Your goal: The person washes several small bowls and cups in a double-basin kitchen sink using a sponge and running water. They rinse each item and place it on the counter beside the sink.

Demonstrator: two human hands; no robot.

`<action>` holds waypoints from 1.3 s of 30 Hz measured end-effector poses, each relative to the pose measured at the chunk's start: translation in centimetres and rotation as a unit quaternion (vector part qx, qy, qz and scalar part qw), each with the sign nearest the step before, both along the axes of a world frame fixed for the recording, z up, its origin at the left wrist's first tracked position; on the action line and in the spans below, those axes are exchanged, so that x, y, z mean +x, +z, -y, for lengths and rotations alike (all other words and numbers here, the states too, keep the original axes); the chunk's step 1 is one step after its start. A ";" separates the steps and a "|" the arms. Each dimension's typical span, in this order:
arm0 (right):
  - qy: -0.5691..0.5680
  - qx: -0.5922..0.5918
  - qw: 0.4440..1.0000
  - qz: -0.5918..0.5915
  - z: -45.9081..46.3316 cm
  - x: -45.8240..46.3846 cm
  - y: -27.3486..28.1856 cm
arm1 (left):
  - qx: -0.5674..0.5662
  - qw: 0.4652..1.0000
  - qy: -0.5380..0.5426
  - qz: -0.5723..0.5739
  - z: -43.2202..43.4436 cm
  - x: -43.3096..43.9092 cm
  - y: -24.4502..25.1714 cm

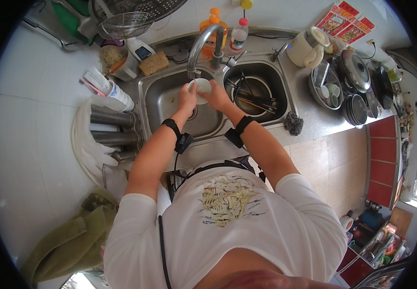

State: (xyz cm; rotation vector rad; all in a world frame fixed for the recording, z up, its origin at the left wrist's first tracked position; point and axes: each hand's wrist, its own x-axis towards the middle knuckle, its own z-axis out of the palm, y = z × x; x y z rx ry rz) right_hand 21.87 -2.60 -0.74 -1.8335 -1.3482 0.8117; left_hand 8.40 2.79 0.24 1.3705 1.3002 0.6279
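Observation:
Both hands hold one small white bowl (203, 86) just under the spout of the metal faucet (194, 54), above the left sink basin (157, 104). My left hand (187, 98) grips the bowl's left side, and my right hand (217, 94) its right side, with the thumb over the rim. Whether water runs is hard to tell. In the right basin (282, 77) stands a round metal pot (270, 94) with several chopsticks (255, 104) and dark utensils in and across it.
A steel wool scrubber (293, 123) lies at the counter's front edge. Farther right are a cream kettle (304, 48), a metal bowl of cups (315, 94) and stacked dark bowls (354, 108). Behind the sink stand an orange pump bottle (204, 27) and a red-capped bottle (238, 36). A sponge (154, 63) lies back left.

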 end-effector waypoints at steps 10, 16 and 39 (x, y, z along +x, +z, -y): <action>0.075 0.007 0.987 -0.140 0.5 2.8 -1.9 | 0.063 0.997 0.010 0.045 0.3 0.9 -1.1; 0.004 -0.094 0.990 -0.101 -0.8 10.5 -3.2 | 0.142 0.990 -0.014 0.010 -1.8 -0.8 -1.1; -0.023 -0.049 0.964 0.260 -5.9 14.2 4.0 | 0.316 0.915 -0.131 -0.215 -1.2 -6.3 2.6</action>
